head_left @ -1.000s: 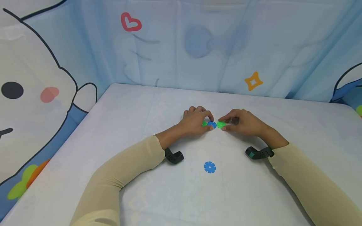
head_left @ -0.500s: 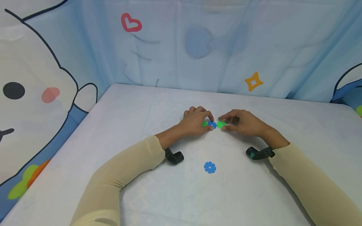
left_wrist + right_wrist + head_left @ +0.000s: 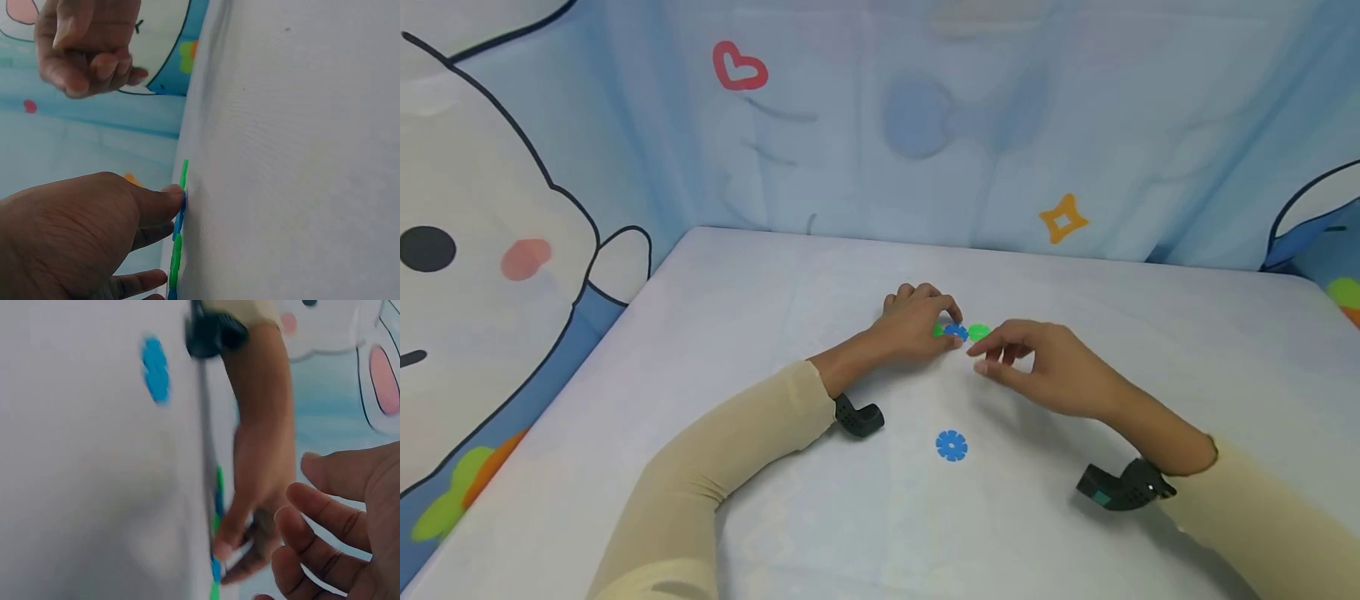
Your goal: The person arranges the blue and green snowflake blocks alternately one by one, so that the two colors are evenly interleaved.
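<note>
My left hand pinches a blue notched disc between thumb and a finger, low on the white table. That disc sits in a row of alternating blue and green notched discs, seen edge-on in the left wrist view. At its right end lies a green disc; another green disc and more of the row lie under my left hand. Raised just right of the row, my right hand has relaxed, bent fingers with nothing between them. Nearer to me, a loose blue disc lies flat.
A white cloth covers the table. Behind it hangs a blue curtain with printed figures. Each wrist carries a black camera band, such as the left band.
My right hand has let go of the green end disc and moved up and back toward me. My left hand stays on the blue disc, and the head view has shifted slightly.
</note>
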Demonstrator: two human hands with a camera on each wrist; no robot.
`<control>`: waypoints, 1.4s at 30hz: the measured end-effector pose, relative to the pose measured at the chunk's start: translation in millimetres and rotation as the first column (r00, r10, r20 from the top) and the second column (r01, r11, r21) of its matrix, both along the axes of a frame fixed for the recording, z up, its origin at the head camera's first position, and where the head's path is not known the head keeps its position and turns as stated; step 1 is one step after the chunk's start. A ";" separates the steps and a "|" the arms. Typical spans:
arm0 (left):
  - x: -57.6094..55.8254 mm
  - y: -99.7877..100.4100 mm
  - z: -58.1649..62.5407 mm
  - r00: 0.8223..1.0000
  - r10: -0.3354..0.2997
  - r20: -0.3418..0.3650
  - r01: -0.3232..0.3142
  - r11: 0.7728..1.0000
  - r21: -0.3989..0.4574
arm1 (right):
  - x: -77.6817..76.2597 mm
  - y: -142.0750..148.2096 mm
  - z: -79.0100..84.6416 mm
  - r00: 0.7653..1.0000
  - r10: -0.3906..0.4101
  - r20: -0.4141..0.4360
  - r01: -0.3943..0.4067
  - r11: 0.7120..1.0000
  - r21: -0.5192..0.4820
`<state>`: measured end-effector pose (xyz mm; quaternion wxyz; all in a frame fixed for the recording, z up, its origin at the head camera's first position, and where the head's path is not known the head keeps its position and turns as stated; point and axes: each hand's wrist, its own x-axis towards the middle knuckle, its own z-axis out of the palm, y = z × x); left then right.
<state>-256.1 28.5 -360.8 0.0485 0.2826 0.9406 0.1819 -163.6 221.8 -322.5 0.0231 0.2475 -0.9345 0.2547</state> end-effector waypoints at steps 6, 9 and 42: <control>-3.6 -1.3 0.9 1.000 -0.011 0.001 0.011 1.000 -0.024 | 33.6 -17.9 -10.7 0.986 0.103 0.131 -0.106 0.994 0.018; -6.0 -0.6 0.7 1.000 -0.012 0.000 0.012 0.999 -0.042 | 41.9 -27.6 -15.0 0.972 0.139 0.188 -0.145 0.989 0.018; -5.0 6.3 -2.5 0.999 0.001 -0.042 -0.003 0.999 -0.035 | 39.0 -48.9 -28.8 0.975 0.154 0.163 -0.170 0.981 0.090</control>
